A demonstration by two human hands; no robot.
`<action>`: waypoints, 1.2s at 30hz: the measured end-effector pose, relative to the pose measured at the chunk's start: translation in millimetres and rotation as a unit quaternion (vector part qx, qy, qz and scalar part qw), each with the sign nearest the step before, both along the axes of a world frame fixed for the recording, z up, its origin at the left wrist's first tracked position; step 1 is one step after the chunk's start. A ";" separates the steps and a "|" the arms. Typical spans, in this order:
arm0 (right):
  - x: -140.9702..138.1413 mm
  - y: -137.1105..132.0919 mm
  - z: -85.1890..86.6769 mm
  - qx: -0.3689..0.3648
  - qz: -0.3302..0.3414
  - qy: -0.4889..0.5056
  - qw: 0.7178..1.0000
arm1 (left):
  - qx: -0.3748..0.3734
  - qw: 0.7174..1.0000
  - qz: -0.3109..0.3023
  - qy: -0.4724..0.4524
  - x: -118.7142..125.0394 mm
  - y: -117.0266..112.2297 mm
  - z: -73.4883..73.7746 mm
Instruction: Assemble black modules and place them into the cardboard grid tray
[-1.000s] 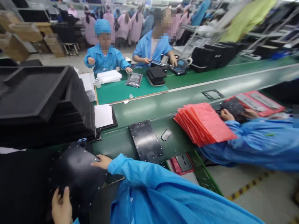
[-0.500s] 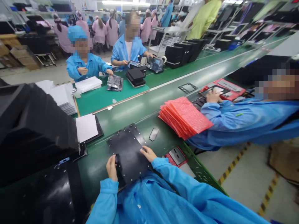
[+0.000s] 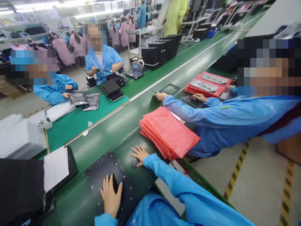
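My left grip [image 3: 110, 193] lay flat on the black plate [image 3: 101, 171], fingers wide and thumb spread to the right, with nothing pinched between them. The plate sat on the near part of the green desk [image 3: 110, 125], pale dots running along its edges; my palm and wrist covered part of it. My right grip [image 3: 139, 156] was wide too, palm down over the desk just to the right of the plate's far end, its fingers fanned toward the far left. There was a dark patch under that palm, and I could not tell whether it was a shadow or a thing.

Right beside that hand, farther to the right, lay a fanned stack of red bubble bags [image 3: 171, 131]. Beyond the stack a co-worker in a blue sleeve [image 3: 178, 108] reached one hand [image 3: 161, 96] out over the desk, near a thin black frame [image 3: 170, 88]; grey panels [image 3: 204, 88] rested on more red wrapping farther right.

On my left, a white sheet [image 3: 56, 168] lay on a flat black thing [image 3: 71, 160], with a black block [image 3: 21, 188] at the near left and a tall white stack [image 3: 21, 138] behind it. Across the desk two more people in blue worked, silvery bags [image 3: 91, 102] near the left one and black boxes [image 3: 112, 89] near the other.
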State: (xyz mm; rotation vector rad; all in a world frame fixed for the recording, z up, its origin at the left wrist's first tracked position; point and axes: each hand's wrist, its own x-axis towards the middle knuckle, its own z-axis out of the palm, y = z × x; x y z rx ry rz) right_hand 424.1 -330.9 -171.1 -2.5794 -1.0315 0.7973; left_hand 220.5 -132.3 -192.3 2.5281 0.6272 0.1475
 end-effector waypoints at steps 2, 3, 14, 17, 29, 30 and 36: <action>-0.8 -6.5 -11.4 0.029 -0.001 -0.002 1.000 | 0.104 0.994 -0.002 0.022 3.3 -21.0 -5.5; -4.6 -7.8 -15.3 0.045 -0.022 -0.010 0.999 | 0.151 0.988 0.000 0.017 3.5 -27.3 -8.7; -47.4 50.1 -10.5 -0.023 0.166 -0.114 0.979 | 0.279 0.960 0.007 0.015 1.1 -33.6 -24.2; -40.1 50.2 -4.4 -0.023 0.185 -0.125 0.974 | 0.286 0.957 -0.009 0.036 1.8 -34.7 -17.7; -35.2 76.4 4.4 -0.020 0.226 -0.155 0.961 | 0.273 0.957 0.017 0.092 15.1 -52.3 -18.6; -34.4 78.1 4.7 -0.020 0.229 -0.154 0.961 | 0.263 0.958 0.041 0.104 21.4 -59.0 -16.1; -13.9 68.7 13.6 -0.049 0.165 -0.001 0.985 | 0.122 0.979 0.131 0.094 24.1 -53.1 -9.3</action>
